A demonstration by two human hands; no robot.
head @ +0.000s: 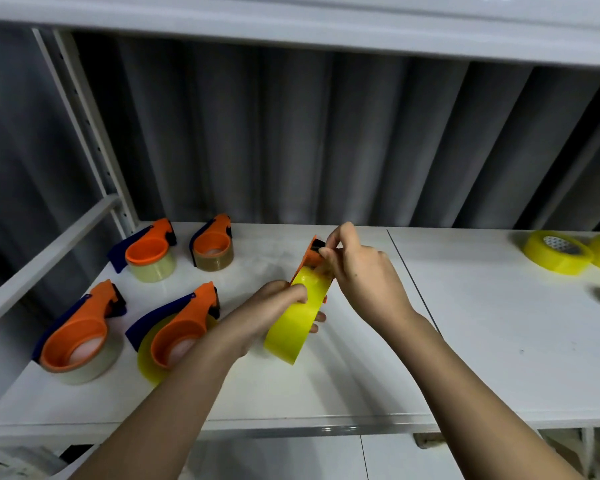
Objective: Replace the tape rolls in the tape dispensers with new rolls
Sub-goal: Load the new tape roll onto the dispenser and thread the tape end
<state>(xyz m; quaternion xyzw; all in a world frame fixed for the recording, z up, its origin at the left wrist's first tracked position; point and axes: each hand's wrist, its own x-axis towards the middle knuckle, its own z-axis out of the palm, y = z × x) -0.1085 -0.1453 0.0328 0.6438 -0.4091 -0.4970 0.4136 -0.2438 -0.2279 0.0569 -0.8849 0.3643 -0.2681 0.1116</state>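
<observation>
Left hand [274, 306] grips the yellow tape roll [297, 318], held on edge above the worktop [465, 323]. Right hand [361, 271] pinches at the black end of the orange dispenser [313, 254] seated on that roll. Four loaded dispensers [174, 327] sit on the worktop to the left, well apart from two spare yellow rolls [556, 252] at far right.

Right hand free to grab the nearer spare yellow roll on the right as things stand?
Probably not yet. The right hand is pinching at the top of the orange dispenser that the left hand holds. The bare shelf leaves the way to the spare yellow roll open once it lets go.
</observation>
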